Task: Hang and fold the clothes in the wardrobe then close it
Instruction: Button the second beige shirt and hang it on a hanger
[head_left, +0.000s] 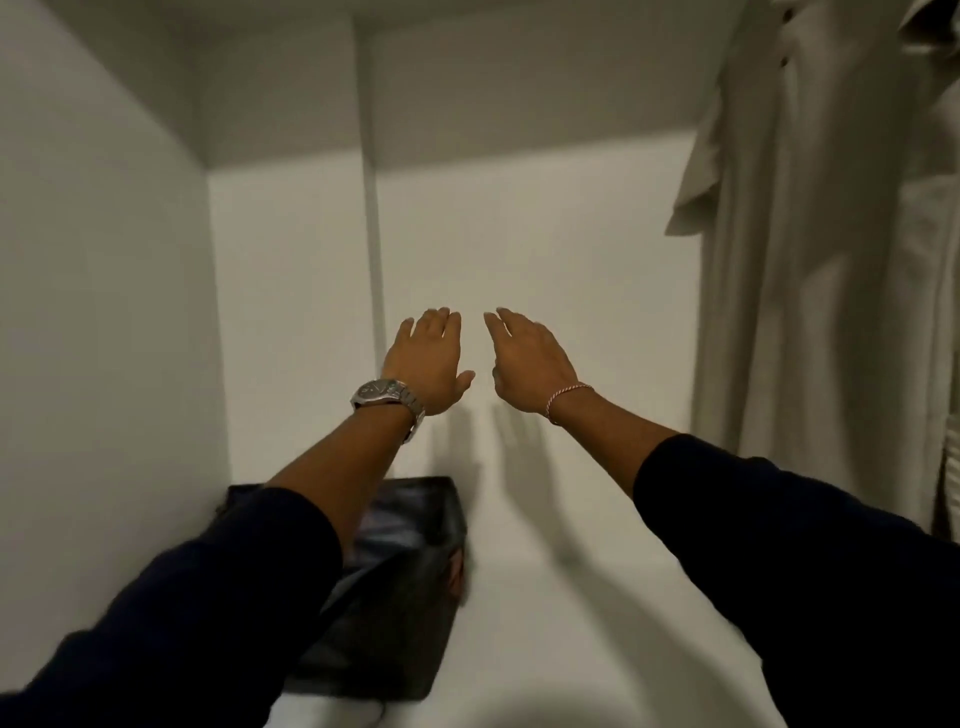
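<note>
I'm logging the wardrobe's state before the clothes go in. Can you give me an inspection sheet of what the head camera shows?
Surface: white wardrobe shelf, bare at centre, with shadows of the arms.
Job's things: pale shirt hanging at right; no folded clothes seen.
Clutter: dark fabric box at the left of the shelf, partly hidden by the left sleeve.
Grippers: left hand and right hand both stretched forward, fingers straight, holding nothing. Wristwatch on the left, cord bracelet on the right.
Cables: nothing seen.
Surroundings: white wardrobe walls; a vertical strip runs down the back panel.
</note>
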